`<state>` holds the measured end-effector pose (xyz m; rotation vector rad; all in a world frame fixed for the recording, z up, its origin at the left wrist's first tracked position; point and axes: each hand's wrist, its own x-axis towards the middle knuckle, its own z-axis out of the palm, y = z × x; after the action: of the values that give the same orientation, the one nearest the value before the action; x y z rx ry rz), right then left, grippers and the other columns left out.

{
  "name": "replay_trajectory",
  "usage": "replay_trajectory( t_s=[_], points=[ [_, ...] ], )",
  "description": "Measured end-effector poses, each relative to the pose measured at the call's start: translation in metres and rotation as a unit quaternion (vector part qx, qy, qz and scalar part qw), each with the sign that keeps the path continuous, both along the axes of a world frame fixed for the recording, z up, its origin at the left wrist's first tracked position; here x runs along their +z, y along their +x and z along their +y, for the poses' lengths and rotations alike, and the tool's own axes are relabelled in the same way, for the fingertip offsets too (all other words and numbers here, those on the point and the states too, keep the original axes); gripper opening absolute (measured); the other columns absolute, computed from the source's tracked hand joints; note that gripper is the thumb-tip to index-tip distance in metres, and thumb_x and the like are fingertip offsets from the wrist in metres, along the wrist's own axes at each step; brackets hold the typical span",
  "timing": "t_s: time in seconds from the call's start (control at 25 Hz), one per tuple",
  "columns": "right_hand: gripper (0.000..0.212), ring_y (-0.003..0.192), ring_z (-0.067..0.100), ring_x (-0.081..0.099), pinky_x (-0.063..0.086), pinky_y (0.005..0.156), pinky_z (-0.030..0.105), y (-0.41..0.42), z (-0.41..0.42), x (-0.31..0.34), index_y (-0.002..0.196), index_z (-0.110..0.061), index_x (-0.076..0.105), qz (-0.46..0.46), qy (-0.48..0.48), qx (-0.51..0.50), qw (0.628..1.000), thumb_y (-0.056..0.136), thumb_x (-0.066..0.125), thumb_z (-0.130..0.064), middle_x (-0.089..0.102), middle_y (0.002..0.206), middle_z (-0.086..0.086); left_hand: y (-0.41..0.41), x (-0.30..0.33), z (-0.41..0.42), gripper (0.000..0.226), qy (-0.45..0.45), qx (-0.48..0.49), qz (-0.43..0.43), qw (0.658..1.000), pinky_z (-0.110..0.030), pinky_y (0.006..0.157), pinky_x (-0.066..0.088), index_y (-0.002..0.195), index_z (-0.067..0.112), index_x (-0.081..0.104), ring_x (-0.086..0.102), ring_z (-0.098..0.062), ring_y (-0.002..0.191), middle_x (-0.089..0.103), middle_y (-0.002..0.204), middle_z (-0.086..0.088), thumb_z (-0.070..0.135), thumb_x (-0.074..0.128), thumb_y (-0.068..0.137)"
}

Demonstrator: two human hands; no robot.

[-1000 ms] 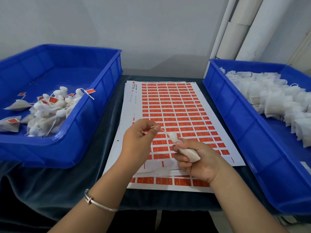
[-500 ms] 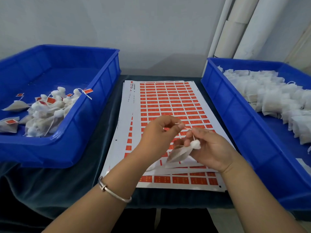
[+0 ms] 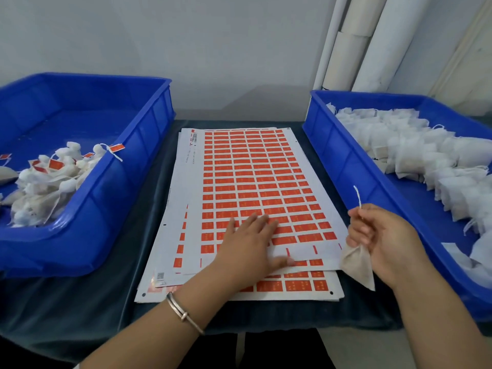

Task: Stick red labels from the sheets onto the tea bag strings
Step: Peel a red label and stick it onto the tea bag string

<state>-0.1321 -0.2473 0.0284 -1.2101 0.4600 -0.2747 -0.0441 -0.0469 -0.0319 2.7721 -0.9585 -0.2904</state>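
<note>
A stack of white sheets covered with rows of red labels lies in the middle of the dark table. My left hand rests flat on the lower rows of the top sheet, fingers spread and straight. To the right of the sheets, my right hand pinches the white string of a tea bag. The string end sticks up above my fingers and the beige bag hangs below my hand, over the sheet's right edge. No label shows on this string.
A blue bin on the left holds tea bags with red labels on their strings. A blue bin on the right holds a pile of white tea bags without labels. White pipes stand at the back right wall.
My hands have parted. The left hand let go of the string and dropped flat onto the sheet. The right hand carried the tea bag to the right, beside the sheets.
</note>
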Motion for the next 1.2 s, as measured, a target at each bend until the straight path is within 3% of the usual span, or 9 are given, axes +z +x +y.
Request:
replay_trajectory(
  t_s=[0.12, 0.24, 0.36, 0.48, 0.6, 0.68, 0.84, 1.04, 1.2],
  points=[
    [0.041, 0.035, 0.008, 0.022, 0.024, 0.040, 0.024, 0.002, -0.002, -0.004, 0.051, -0.016, 0.034, 0.066, -0.071, -0.015, 0.995, 0.087, 0.050, -0.004, 0.028, 0.043, -0.004, 0.012, -0.001, 0.014, 0.076, 0.012, 0.034, -0.029, 0.999, -0.055, 0.112, 0.000, 0.145, 0.041, 0.018, 0.014, -0.017, 0.144, 0.021, 0.154, 0.012, 0.078, 0.026, 0.079],
    [0.030, 0.034, 0.007, 0.023, 0.022, 0.035, 0.020, 0.010, 0.002, -0.014, 0.060, -0.010, 0.046, 0.156, -0.172, -0.005, 0.973, 0.088, 0.059, -0.009, 0.031, 0.044, -0.004, 0.021, 0.000, 0.031, 0.076, 0.006, 0.069, -0.033, 0.997, -0.053, 0.113, 0.001, 0.145, 0.040, 0.021, 0.014, -0.016, 0.144, 0.023, 0.154, 0.012, 0.075, 0.016, 0.077],
    [0.011, 0.036, 0.004, 0.046, 0.037, 0.045, 0.023, 0.026, 0.012, -0.014, 0.085, -0.016, 0.067, 0.208, -0.208, 0.058, 0.954, 0.088, 0.065, -0.026, 0.057, 0.047, -0.006, 0.028, 0.004, 0.044, 0.072, -0.038, 0.095, -0.013, 0.995, -0.051, 0.114, 0.001, 0.144, 0.040, 0.027, 0.016, -0.013, 0.143, 0.028, 0.152, 0.014, 0.070, 0.017, 0.079],
    [0.013, 0.067, 0.018, 0.072, 0.057, 0.069, 0.042, 0.044, 0.021, -0.007, 0.092, -0.019, 0.070, 0.220, -0.161, 0.140, 0.952, 0.084, 0.069, -0.029, 0.075, 0.078, -0.001, 0.033, 0.011, 0.051, 0.061, -0.057, 0.090, 0.010, 0.994, -0.049, 0.114, 0.000, 0.142, 0.039, 0.030, 0.017, -0.011, 0.142, 0.030, 0.150, 0.017, 0.063, 0.028, 0.086],
    [0.012, 0.076, 0.022, 0.073, 0.058, 0.073, 0.044, 0.053, 0.020, -0.003, 0.095, -0.018, 0.070, 0.195, -0.169, 0.165, 0.952, 0.084, 0.070, -0.023, 0.075, 0.088, 0.000, 0.035, 0.021, 0.052, 0.057, -0.068, 0.078, 0.019, 0.994, -0.048, 0.114, 0.014, 0.140, 0.038, 0.037, 0.028, -0.010, 0.138, 0.036, 0.147, 0.017, 0.060, 0.040, 0.087],
    [0.013, 0.078, 0.020, 0.073, 0.058, 0.070, 0.041, 0.054, 0.019, -0.001, 0.096, -0.019, 0.071, 0.163, -0.173, 0.166, 0.957, 0.084, 0.069, -0.023, 0.075, 0.089, -0.002, 0.032, 0.031, 0.039, 0.057, -0.136, 0.073, 0.017, 0.988, -0.031, 0.101, 0.036, 0.133, 0.037, 0.047, 0.043, -0.002, 0.121, 0.045, 0.139, 0.019, 0.061, 0.050, 0.082],
    [0.013, 0.073, 0.017, 0.072, 0.056, 0.058, 0.027, 0.055, 0.025, 0.011, 0.094, -0.019, 0.072, 0.074, -0.201, 0.160, 0.964, 0.085, 0.067, -0.026, 0.075, 0.085, -0.002, 0.018, 0.055, -0.005, 0.039, -0.306, 0.069, -0.019, 0.949, 0.000, 0.064, 0.030, 0.117, 0.036, 0.061, 0.048, 0.014, 0.081, 0.061, 0.117, 0.020, 0.048, 0.066, 0.080],
    [0.009, 0.069, 0.001, 0.069, 0.052, 0.058, 0.017, 0.059, 0.035, 0.021, 0.088, -0.027, 0.072, 0.018, -0.266, 0.155, 0.951, 0.083, 0.067, -0.032, 0.073, 0.082, -0.011, 0.017, 0.064, -0.014, 0.031, -0.391, 0.111, -0.016, 0.914, -0.002, 0.069, 0.036, 0.110, 0.028, 0.069, 0.051, 0.012, 0.080, 0.067, 0.108, 0.013, 0.039, 0.068, 0.080],
    [0.005, 0.078, 0.004, 0.070, 0.056, 0.065, 0.019, 0.061, 0.038, 0.019, 0.084, -0.034, 0.070, -0.006, -0.295, 0.154, 0.943, 0.081, 0.067, -0.031, 0.073, 0.083, -0.016, 0.019, 0.065, -0.011, 0.026, -0.399, 0.124, 0.000, 0.909, -0.009, 0.071, 0.042, 0.104, 0.027, 0.072, 0.055, 0.007, 0.081, 0.070, 0.102, 0.013, 0.036, 0.069, 0.080]
  ],
)
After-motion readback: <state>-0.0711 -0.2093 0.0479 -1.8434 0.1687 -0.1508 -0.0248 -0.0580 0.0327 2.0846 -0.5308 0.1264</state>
